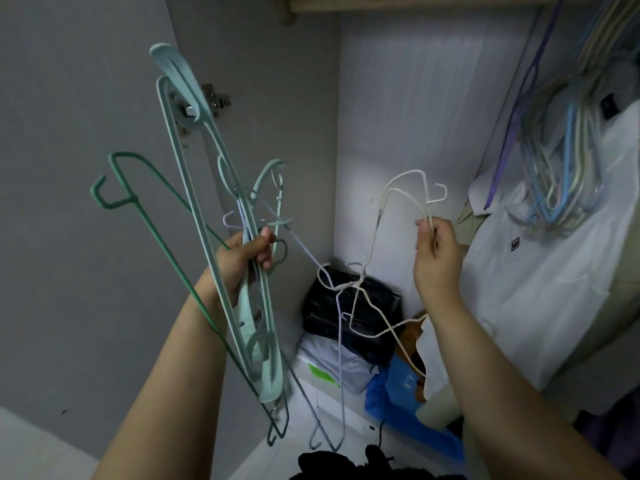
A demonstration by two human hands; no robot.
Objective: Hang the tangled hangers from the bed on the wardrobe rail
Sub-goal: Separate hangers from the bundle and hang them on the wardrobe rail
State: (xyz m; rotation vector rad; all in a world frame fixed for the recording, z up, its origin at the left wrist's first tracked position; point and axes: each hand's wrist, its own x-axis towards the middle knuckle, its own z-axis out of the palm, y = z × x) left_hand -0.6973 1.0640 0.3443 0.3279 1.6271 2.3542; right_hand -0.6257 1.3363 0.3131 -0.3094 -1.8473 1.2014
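The tangled hangers are up in the air in front of the open wardrobe, split between two hands but joined by crossing wires low in the middle. The left hand (247, 258) has its fingers curled round a bundle of pale mint plastic hangers (194, 188), with a dark green wire hanger (145, 216) caught in the same bunch and jutting out to the left. The right hand (437, 252) pinches the cream wire hanger (408, 188) by a thin strand just below its shoulder, fingers closed tight on it. A pale lilac wire hanger (341, 368) hangs down between the two, hooked through the cream one near the knot (341, 284).

These look light and springy. The wire ones will flex and snag on one another; the plastic ones are stiffer and smooth, likely to slide within the grip. Taking the cream hanger nearer its hook would probably give better control for lifting it free and setting it on the rail, while the left hand keeps the bundle steady.

Far right, a cluster of hung hangers (561, 161) in blue and purple already dangles from above, beside a white shirt (540, 271). Below lie a black bag (353, 306) and a blue bag (391, 389) on the wardrobe floor. A wooden shelf edge (415, 3) runs across the top; the rail itself I cannot make out.
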